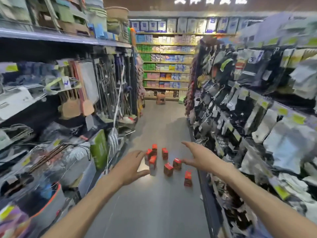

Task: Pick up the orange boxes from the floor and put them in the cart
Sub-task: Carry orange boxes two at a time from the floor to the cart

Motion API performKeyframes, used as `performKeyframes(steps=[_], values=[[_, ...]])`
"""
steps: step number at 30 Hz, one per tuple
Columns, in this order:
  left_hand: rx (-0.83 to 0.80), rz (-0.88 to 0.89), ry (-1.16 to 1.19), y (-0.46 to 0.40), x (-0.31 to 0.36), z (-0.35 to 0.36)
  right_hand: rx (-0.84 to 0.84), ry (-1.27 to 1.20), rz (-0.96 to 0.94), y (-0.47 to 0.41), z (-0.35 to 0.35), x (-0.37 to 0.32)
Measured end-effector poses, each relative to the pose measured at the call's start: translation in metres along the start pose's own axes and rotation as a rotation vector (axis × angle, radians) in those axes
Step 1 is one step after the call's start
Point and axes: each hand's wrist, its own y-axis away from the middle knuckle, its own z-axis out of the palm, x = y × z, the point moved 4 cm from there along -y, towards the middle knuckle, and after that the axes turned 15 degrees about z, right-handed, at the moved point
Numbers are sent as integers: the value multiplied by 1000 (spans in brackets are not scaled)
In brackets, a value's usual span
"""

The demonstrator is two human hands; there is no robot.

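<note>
Orange boxes (168,169) are standing upright, scattered on aisle floor (154,203), just ahead of both hands. Left hand (132,167) is reaching w/ fingers spread, empty, thumb nearly touching nearest box (152,163). Right hand (200,158) is also splayed, empty, approx. beside another box (177,163). Shelves (257,117) are flanking both sides. Cart not in view. Path looks unobstructed.

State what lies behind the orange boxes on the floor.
Behind the orange boxes, bare aisle floor runs to a brown stool before the end shelves. The floor directly behind each box is hidden.
</note>
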Motion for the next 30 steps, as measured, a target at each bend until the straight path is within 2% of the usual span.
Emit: performKeyframes(steps=[10, 18, 25, 30], values=[[-55, 53, 40, -198, -188, 28, 26, -41, 115, -230, -3, 24], [-93, 88, 66, -333, -334, 84, 5, -82, 168, -406, 21, 55], [-144, 44, 75, -443, -456, 139, -8, -76, 221, -577, 57, 87], [-193, -60, 109, -495, -536, 182, -60, -80, 256, -675, 92, 101]])
